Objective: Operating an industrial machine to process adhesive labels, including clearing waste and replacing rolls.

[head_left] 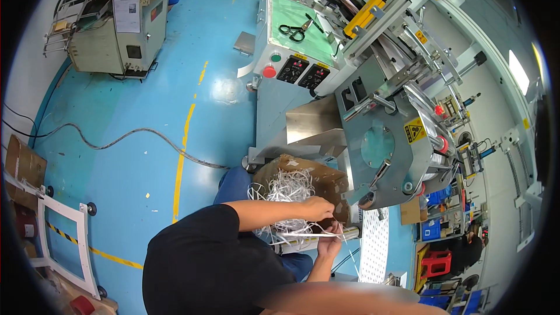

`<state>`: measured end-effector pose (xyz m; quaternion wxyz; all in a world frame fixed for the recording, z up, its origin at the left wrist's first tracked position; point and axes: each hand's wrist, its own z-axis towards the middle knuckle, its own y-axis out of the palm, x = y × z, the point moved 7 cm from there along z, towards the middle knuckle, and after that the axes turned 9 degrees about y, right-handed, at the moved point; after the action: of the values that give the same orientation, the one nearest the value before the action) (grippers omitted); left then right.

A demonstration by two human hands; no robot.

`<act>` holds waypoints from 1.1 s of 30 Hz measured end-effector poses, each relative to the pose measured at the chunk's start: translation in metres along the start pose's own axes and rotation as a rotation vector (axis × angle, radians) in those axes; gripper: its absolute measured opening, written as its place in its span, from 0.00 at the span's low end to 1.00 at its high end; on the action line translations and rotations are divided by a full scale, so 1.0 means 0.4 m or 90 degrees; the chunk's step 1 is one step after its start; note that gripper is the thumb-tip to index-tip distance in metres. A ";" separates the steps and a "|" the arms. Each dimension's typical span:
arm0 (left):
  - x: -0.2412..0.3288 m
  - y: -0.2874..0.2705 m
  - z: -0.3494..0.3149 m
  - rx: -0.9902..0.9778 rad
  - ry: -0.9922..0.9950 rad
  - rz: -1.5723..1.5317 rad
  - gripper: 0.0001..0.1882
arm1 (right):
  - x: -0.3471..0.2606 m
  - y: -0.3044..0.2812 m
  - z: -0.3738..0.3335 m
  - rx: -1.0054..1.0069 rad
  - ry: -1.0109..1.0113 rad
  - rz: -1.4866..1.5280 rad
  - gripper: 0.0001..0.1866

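Note:
A cardboard box [331,182] stands by my legs, heaped with thin white strips [291,189] in a tangle. Over the box's right side, my left hand [318,209] is closed, its fingers curled; what lies inside them is too small to make out. Just below it, my right hand [329,246] has its fingertips pinched on a white strip [309,235]. That strip runs leftward across the near side of the heap. Loose ends trail down to the right of the right hand. The two hands are close together but apart.
A grey machine with rollers [379,146] rises right of the box, and a white perforated sheet [374,239] hangs below it. Black scissors [296,31] lie on a green-topped cabinet [315,49]. A cable [128,132] crosses the blue floor. A white wheeled frame [70,239] stands left.

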<state>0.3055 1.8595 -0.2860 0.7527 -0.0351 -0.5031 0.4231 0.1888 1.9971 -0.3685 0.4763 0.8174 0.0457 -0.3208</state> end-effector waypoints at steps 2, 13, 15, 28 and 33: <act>-0.022 -0.020 -0.037 0.009 -0.005 0.002 0.10 | -0.008 0.033 -0.001 -0.026 -0.018 -0.010 0.25; -0.048 -0.093 -0.126 0.082 -0.037 0.043 0.08 | 0.003 0.098 0.028 -0.041 -0.008 0.020 0.15; -0.036 -0.098 -0.138 0.090 -0.028 0.049 0.08 | -0.008 0.082 0.030 -0.002 -0.001 -0.002 0.14; -0.146 -0.111 -0.120 0.035 -0.215 -0.057 0.12 | -0.026 0.077 0.044 0.105 -0.092 -0.050 0.04; -0.122 -0.036 -0.027 -0.087 -0.245 -0.041 0.17 | -0.042 0.017 0.032 0.086 -0.112 -0.049 0.08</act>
<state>0.3159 1.8216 -0.3199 0.6517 0.0114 -0.6661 0.3626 0.1720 1.9867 -0.3583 0.4097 0.8139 0.0135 -0.4116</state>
